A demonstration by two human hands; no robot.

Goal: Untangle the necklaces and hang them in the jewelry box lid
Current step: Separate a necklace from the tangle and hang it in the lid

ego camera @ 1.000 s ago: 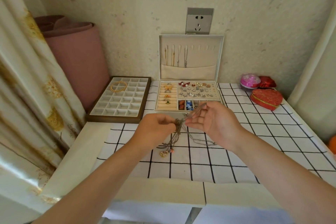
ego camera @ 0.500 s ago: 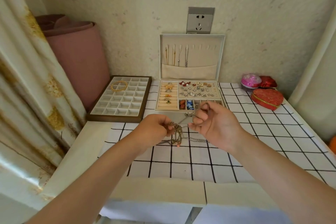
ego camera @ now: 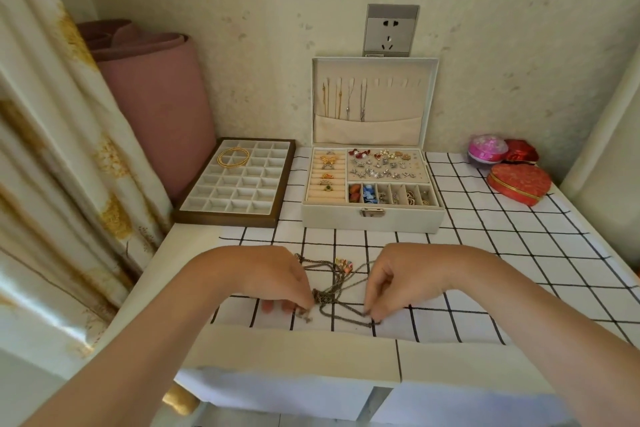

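A knot of dark tangled necklaces lies on the checked cloth near the table's front edge, with a small coloured pendant at its far side. My left hand pinches the chains at the tangle's left. My right hand pinches a chain at its right, fingertips down on the cloth. Behind them stands the white jewelry box, its lid upright against the wall. Several thin necklaces hang from the lid's left hooks above a fabric pocket; the right hooks are bare.
A brown compartment tray with a gold bangle sits left of the box. A pink rolled mat and a curtain stand at left. Red heart boxes and a pink round box sit at back right.
Both hands have lowered the tangle from in front of the box down to the cloth near the front edge and moved apart, spreading the chains flat.
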